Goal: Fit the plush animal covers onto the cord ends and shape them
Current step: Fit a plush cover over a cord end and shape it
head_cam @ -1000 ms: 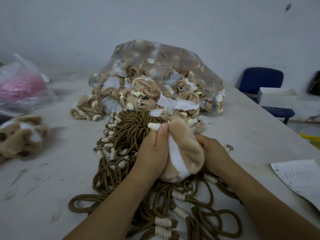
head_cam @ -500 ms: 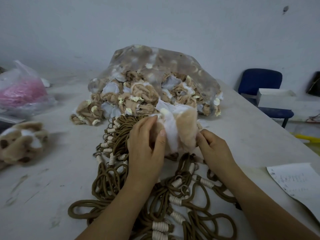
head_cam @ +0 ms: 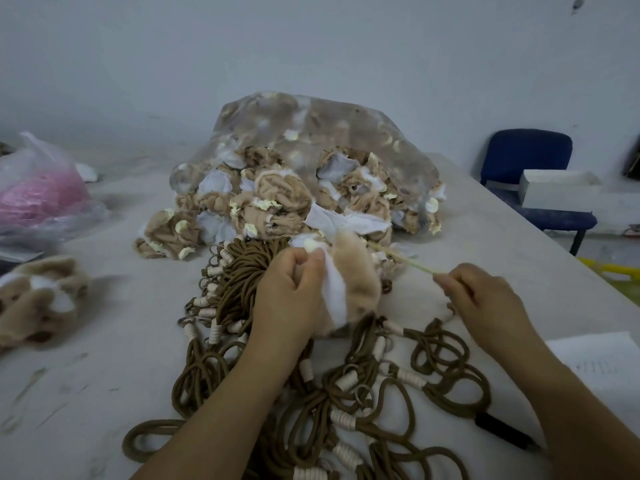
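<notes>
My left hand (head_cam: 289, 296) grips a tan and white plush cover (head_cam: 349, 285) at table centre, thumb and fingers curled round its white side. My right hand (head_cam: 485, 299) pinches a thin pale stick (head_cam: 398, 258) whose far end runs into the cover's upper right. A tangle of brown cords (head_cam: 346, 393) with cream-wrapped ends and metal rings lies under and in front of both hands. Behind it, a clear plastic bag (head_cam: 311, 133) spills a pile of unfitted plush covers (head_cam: 277, 202).
Finished tan plush pieces (head_cam: 38, 299) lie at the left edge. A bag with pink contents (head_cam: 38, 195) sits far left. A paper sheet (head_cam: 599, 362) and a black pen (head_cam: 505, 434) lie at right. A blue chair (head_cam: 526, 161) with a white box (head_cam: 557, 188) stands beyond the table.
My right hand has drawn away from the cover to the right, now pinching the thin stick. My left hand keeps hold of the cover, which has shifted a little.
</notes>
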Tool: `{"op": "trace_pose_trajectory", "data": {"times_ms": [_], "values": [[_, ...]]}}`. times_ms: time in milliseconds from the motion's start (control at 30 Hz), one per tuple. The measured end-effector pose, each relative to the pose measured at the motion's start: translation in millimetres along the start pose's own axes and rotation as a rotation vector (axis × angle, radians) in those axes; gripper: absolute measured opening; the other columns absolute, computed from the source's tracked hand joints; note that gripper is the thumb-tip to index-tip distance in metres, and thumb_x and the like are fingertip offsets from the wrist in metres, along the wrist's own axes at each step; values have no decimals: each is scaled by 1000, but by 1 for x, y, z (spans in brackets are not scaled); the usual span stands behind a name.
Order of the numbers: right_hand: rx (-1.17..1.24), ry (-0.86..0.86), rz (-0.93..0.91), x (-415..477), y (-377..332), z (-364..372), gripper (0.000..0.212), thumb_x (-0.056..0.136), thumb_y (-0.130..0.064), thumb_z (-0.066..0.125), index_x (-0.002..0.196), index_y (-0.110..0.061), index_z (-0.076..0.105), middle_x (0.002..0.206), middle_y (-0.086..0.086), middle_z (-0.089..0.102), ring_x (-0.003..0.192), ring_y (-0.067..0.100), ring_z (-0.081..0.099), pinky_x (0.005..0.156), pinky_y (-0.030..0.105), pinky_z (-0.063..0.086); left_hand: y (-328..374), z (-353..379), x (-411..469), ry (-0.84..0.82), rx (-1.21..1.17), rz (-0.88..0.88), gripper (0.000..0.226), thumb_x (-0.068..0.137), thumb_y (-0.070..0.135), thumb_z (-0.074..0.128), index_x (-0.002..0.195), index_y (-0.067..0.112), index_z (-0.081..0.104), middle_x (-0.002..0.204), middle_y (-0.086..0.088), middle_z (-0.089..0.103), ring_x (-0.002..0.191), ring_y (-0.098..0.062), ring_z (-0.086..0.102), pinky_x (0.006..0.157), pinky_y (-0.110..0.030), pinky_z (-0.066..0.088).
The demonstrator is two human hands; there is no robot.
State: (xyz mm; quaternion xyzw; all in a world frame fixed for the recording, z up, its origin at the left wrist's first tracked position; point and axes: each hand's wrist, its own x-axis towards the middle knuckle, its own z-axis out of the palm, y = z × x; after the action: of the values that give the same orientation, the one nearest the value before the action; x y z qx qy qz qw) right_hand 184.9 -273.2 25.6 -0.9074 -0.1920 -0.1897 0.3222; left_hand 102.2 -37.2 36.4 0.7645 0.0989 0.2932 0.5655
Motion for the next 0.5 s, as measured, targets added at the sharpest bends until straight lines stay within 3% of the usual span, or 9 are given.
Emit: {"op": "trace_pose_trajectory", "data": {"times_ms": [100, 167, 233, 300, 400, 500], "values": [[143, 65, 51, -2, -19, 1, 35, 79, -69, 39, 74, -35, 45, 61, -6, 51, 58, 9, 51, 55, 31, 42, -8, 14, -13, -107, 207, 129, 27, 94, 37, 55, 74, 19, 54, 69, 9, 47, 64, -4, 47, 59, -22, 40], [186, -32, -26, -8, -43, 11, 27, 81, -67, 46, 79, -40, 48, 64, -15, 54, 58, 2, 51, 50, 17, 38, -11, 24, -20, -170, 297, 226, 28, 94, 36, 54, 73, 18, 52, 71, 9, 46, 71, -11, 47, 64, -32, 40], [221, -121, -133, -16, -60, 22, 17, 84, -59, 52, 84, -42, 51, 79, -27, 58, 69, -5, 55, 58, 10, 40, -10, 26, -22, -212, 327, 312, 21, 88, 35, 51, 73, 21, 48, 70, 13, 42, 71, -12, 43, 63, -32, 34], [264, -147, -159, -18, -68, 24, 9, 85, -51, 56, 87, -42, 55, 89, -22, 60, 77, -3, 56, 63, 13, 41, -10, 24, -22, -241, 341, 360, 12, 84, 33, 50, 76, 24, 47, 71, 16, 40, 71, -10, 40, 65, -30, 31], [282, -174, -155, -18, -69, 23, 11, 88, -40, 59, 85, -29, 58, 80, -5, 59, 73, 7, 55, 63, 22, 42, -11, 23, -23, -276, 364, 414, 12, 85, 36, 48, 79, 27, 44, 73, 18, 37, 73, -6, 34, 67, -31, 29], [400, -243, -42, -19, -69, 23, 11, 89, -38, 56, 84, -29, 59, 81, -7, 64, 73, 3, 59, 59, 14, 44, -11, 24, -24, -283, 360, 436, 18, 88, 36, 50, 78, 22, 49, 73, 16, 38, 76, -9, 38, 68, -33, 33]]}}
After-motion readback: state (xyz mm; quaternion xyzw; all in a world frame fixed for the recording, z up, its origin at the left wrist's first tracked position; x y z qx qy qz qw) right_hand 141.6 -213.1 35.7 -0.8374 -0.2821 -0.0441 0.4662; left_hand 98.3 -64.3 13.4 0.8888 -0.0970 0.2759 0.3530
